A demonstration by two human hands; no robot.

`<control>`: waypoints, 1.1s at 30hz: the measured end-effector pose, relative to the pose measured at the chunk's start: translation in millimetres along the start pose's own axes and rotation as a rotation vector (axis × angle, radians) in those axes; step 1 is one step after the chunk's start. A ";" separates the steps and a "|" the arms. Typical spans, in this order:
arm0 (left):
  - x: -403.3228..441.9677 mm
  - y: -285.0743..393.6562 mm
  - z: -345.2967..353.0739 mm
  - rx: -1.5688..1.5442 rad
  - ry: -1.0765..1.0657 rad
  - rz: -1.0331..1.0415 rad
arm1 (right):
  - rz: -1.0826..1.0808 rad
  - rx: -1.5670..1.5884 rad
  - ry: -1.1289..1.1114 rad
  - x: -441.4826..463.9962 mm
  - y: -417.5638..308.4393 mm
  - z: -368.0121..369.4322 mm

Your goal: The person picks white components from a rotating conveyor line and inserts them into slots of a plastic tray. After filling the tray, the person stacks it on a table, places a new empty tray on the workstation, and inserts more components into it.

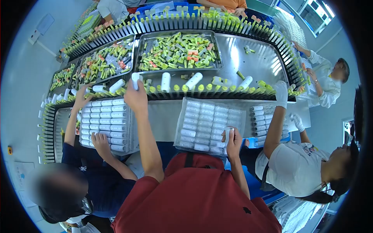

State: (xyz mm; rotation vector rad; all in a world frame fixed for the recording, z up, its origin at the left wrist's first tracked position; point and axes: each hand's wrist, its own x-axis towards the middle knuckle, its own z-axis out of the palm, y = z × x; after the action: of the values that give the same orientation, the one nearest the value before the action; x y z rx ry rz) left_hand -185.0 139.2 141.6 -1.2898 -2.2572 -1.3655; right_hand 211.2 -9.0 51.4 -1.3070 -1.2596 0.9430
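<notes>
My left hand (136, 98) reaches out to the near rail of the line, its fingers closed around a white plastic casing (135, 79) held upright. Yellow-green tipped posts (176, 88) run along this rail, and other white casings (166, 80) lean or sit among them. Closer to my body, my right hand (234, 144) grips another white casing (227, 134) over the right edge of a clear blister tray (182, 118). White casings fill some of that tray's slots; others look bare.
Behind the rail stand metal trays (219, 58) heaped with yellow-green and orange parts. A co-worker on the left handles a filled tray (105, 120); a gloved co-worker on the right reaches to the rail beside another tray (262, 118). More people work across the line.
</notes>
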 end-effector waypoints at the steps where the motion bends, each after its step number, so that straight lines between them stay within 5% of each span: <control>1: 9.2 -6.0 8.4 0.126 -0.045 0.048 | 0.005 0.000 0.017 4.0 -4.2 -0.6; 7: 3.1 -60.5 2.9 0.303 0.021 0.141 | -0.033 -0.009 -0.011 17.9 -29.1 8.0; 9: 16.2 -62.3 -12.3 0.476 -0.137 0.056 | -0.058 -0.017 -0.018 29.1 -33.6 13.4; 12: 58.0 -43.9 -27.9 0.365 0.546 0.637 | -0.081 -0.003 -0.045 38.3 -48.1 25.7; 15: 72.2 -97.4 -2.2 0.448 -0.138 0.192 | -0.113 0.030 -0.061 40.7 -56.8 33.8; 16: 87.1 -46.7 -44.0 0.533 -0.534 -0.065 | -0.107 0.040 -0.061 36.6 -61.0 37.8; 19: 64.6 -79.9 -44.4 0.579 0.246 0.490 | -0.161 -0.039 0.047 54.7 -58.7 34.2; 21: 28.3 -44.5 -64.3 0.202 0.353 0.463 | -0.168 -0.222 0.193 75.1 -59.6 21.6; 23: -34.3 -16.8 -68.9 -0.258 0.150 0.173 | -0.312 -0.243 0.293 101.1 -93.8 19.9; 26: -122.2 15.4 -48.5 -0.524 -0.206 0.180 | -0.737 -0.594 0.218 160.1 -112.2 34.8; 28: -178.1 18.7 -20.4 -0.538 -0.515 0.227 | -1.163 -0.687 -0.215 200.8 -113.0 54.1; 29: -197.7 22.6 -13.0 -0.553 -0.705 0.205 | -1.166 -0.868 -0.358 211.2 -112.3 65.6; 33: -229.5 19.2 2.7 -0.122 -0.742 0.608 | -0.870 -1.245 -0.666 230.4 -121.9 92.5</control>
State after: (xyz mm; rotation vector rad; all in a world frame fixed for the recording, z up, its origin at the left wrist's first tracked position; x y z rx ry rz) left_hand -32.6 13.5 23.3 -2.5748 -1.8415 -0.8857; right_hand 132.8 220.3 184.8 -1.0283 -2.8626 -0.1990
